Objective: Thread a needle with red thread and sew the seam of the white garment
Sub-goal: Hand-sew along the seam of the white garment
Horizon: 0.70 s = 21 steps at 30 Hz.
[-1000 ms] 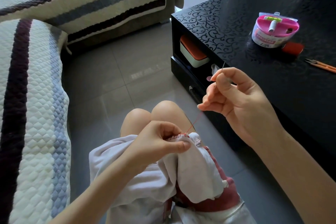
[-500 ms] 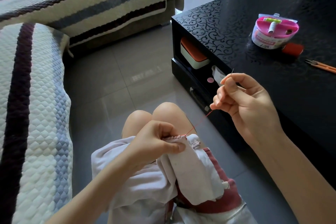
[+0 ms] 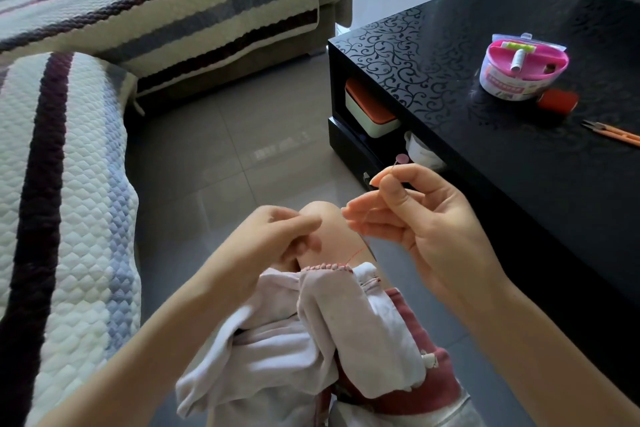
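The white garment [image 3: 277, 357] lies bunched on my lap, and its seam [image 3: 323, 267] shows a row of red stitches along the top fold. My right hand [image 3: 426, 229] is raised above my knee and pinches the needle [image 3: 393, 170] between thumb and forefinger. The red thread [image 3: 356, 253] runs from the seam's right end up into that hand. My left hand [image 3: 280, 236] hovers just above the garment by my knee. It is blurred, its fingers are loosely curled, and nothing shows in it.
A black table [image 3: 519, 191] stands on my right, holding a pink sewing kit [image 3: 519, 69], a red thread spool [image 3: 557, 101] and orange snips [image 3: 613, 132]. An orange-lidded box [image 3: 370, 111] sits on its shelf. A quilted sofa [image 3: 69, 201] is on my left, with grey floor tiles between.
My left hand has let go of the garment's seam and lifted off it. My right hand has swung down and left towards it, still pinching the needle, and the thread hangs slacker.
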Motion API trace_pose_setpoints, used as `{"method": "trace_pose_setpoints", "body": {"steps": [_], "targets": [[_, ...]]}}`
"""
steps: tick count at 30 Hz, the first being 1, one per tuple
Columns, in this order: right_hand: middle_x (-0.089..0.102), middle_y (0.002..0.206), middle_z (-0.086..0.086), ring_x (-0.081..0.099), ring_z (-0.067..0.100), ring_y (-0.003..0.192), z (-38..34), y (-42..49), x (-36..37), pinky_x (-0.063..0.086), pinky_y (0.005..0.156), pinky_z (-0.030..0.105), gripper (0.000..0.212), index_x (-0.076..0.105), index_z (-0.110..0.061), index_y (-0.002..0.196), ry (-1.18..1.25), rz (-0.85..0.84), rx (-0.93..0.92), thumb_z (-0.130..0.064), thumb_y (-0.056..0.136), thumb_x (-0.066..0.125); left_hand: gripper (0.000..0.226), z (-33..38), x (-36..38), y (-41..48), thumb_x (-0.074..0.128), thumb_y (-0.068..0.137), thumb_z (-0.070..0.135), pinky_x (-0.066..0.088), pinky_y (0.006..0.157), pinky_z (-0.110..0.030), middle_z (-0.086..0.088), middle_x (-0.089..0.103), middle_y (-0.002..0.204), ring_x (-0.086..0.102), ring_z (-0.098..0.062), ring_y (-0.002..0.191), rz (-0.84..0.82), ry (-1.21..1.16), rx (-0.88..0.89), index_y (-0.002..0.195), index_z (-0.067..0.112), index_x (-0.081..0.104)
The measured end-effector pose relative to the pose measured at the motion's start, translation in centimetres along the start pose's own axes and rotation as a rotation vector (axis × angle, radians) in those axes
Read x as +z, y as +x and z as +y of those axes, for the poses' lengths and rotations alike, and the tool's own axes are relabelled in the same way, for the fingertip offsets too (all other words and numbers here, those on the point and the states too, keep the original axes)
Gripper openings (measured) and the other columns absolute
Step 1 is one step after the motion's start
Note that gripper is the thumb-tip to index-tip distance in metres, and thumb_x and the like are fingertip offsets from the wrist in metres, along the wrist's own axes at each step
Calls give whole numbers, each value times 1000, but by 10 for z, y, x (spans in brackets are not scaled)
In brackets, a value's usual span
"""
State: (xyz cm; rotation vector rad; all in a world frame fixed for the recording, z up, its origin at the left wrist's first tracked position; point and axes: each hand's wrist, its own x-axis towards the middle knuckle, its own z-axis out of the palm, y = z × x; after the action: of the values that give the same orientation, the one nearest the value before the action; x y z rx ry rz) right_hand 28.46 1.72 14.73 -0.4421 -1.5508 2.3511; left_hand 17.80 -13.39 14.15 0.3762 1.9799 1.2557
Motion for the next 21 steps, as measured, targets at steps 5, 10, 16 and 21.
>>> {"method": "trace_pose_setpoints", "body": {"steps": [5, 10, 16, 21], "targets": [[72, 77, 18, 72, 28, 73, -5, -14, 13, 58, 64, 30, 21, 60, -3, 88, 70, -66, 50, -21, 78, 58, 38, 11, 15, 2, 54, 88, 29, 26, 38, -15, -4, 56, 52, 39, -8, 40, -270, 58, -331, 58, 8, 66], [71, 76, 20, 72, 29, 73, 1, -25, 16, 60, 65, 34, 15, 64, -5, 81, 158, -82, 116, -19, 74, 61, 35, 19, 20, 0, 53, 90, 2, 27, 38, -11, -1, 59, 54, 44, -5, 42, -342, -7, -378, 58, 12, 64], [71, 74, 19, 72, 30, 71, 4, -32, 22, 60, 65, 35, 11, 69, -12, 73, 281, -138, 160, -20, 70, 64, 49, 20, 25, -4, 46, 100, 19, 33, 41, -13, -2, 58, 51, 49, -6, 42, -373, -152, -428, 55, 13, 63], [70, 73, 20, 72, 29, 71, -1, -31, 11, 59, 63, 33, 15, 64, -5, 79, 246, -85, 169, -18, 74, 60, 28, 17, 15, -4, 61, 82, 3, 38, 44, -14, -4, 57, 53, 48, -8, 45, -276, 11, -291, 54, 9, 62]]}}
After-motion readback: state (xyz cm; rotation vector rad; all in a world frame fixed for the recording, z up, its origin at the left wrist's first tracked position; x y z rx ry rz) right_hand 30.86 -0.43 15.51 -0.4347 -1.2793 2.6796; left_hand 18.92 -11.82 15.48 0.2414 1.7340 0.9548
